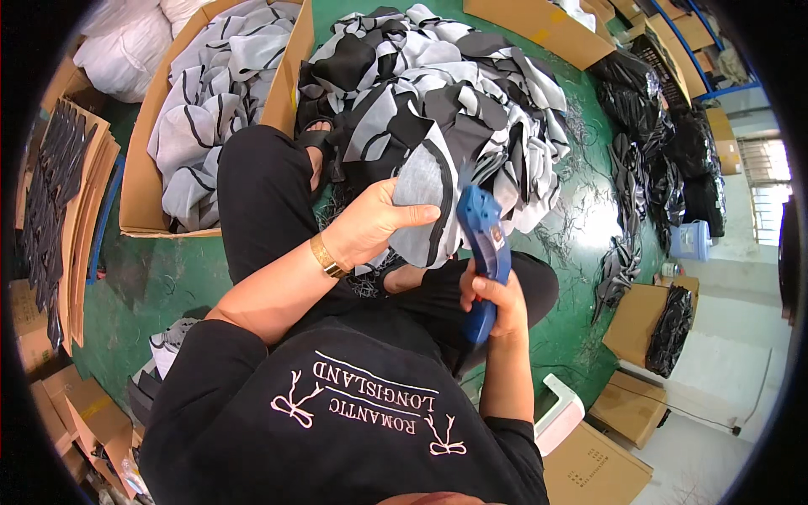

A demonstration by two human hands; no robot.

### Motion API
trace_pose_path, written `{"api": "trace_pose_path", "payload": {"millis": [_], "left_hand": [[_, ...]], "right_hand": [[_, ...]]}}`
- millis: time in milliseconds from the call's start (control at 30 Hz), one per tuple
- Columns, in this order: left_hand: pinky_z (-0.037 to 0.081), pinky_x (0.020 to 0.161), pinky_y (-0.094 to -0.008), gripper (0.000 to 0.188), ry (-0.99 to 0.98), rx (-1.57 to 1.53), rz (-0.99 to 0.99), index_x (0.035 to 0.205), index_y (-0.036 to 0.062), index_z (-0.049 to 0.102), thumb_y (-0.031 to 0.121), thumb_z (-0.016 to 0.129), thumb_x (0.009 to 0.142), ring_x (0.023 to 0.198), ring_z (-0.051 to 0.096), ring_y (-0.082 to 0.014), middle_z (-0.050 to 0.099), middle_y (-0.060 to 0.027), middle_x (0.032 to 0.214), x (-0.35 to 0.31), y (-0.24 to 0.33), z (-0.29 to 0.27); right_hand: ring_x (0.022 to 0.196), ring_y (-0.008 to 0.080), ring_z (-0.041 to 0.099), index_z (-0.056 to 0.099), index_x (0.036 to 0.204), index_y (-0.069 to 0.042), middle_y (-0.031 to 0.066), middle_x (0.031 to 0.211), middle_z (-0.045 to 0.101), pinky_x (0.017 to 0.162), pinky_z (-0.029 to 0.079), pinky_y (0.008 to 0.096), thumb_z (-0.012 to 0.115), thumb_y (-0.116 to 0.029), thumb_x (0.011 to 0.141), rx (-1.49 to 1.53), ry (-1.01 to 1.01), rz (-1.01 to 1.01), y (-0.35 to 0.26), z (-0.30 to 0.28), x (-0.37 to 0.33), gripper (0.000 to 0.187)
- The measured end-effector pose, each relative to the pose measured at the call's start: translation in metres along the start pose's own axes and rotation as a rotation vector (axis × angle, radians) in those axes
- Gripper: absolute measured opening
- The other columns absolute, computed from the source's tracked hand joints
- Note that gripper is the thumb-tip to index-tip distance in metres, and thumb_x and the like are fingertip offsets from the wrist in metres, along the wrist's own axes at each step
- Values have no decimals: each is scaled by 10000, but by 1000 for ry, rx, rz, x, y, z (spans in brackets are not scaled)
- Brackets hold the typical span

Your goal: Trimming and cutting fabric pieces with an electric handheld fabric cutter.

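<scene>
My left hand [370, 220] pinches a grey fabric piece [418, 189] with a curved black edge strip, thumb lying flat on top. Wrapped round the handle of a blue handheld power tool [486, 236] is my right hand [503, 296]. The tool's head points away from me, just right of the fabric's black edge; its tip is blurred, and whether it touches the cloth I cannot tell. Beyond both hands lies a big heap of similar grey and black fabric pieces [459, 80] on the floor.
Left of my leg stands an open cardboard box [137, 198] full of grey and black fabric. Dark thread scraps [576, 135] litter the green floor [168, 278]. Black plastic bags [640, 101], a light blue bucket [692, 241] and a white stool [560, 412] are at right.
</scene>
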State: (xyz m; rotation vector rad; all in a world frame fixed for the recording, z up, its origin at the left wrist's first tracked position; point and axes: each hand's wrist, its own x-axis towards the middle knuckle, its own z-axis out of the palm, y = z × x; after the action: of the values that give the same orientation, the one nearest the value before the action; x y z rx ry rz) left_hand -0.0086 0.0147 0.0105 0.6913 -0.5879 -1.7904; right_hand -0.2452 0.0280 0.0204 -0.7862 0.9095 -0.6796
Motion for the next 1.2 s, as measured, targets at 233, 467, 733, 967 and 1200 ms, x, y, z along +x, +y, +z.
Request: {"api": "trace_pose_path", "payload": {"millis": [233,467,733,967,1200], "left_hand": [[485,811,-258,277,-55,178,17,1130,20,591,86,660,870,924,608,-94,655,-24,1027,-7,-26,7],[506,709,-241,190,111,38,-49,1015,-1,651,154,627,908,756,643,-106,681,-45,893,0,-17,-7],[507,789,-269,189,213,-63,17,1055,10,640,92,636,885,867,649,-125,682,-50,998,10,-6,-27],[491,774,-244,183,273,-46,129,1040,-24,635,42,638,870,832,627,-98,675,-51,957,12,-4,-21],[497,777,-250,175,261,69,135,1044,6,635,48,631,874,838,635,-97,680,-42,965,8,-4,-20]], "right_hand": [[642,90,556,598,959,9,32,761,605,593,461,245,774,-139,690,-502,298,-274,-34,31,34,353],[649,116,584,580,995,29,46,788,613,608,486,258,729,-100,722,-400,201,-202,-16,31,46,337],[577,162,592,563,1009,43,67,790,588,565,494,272,688,-80,737,-338,204,-44,-15,6,4,324],[561,141,570,565,1011,47,62,783,592,509,486,265,711,-41,716,-425,159,88,-7,10,-15,341],[585,138,570,564,1023,52,70,792,593,506,488,267,697,-18,715,-365,180,28,5,4,-8,343]]}}
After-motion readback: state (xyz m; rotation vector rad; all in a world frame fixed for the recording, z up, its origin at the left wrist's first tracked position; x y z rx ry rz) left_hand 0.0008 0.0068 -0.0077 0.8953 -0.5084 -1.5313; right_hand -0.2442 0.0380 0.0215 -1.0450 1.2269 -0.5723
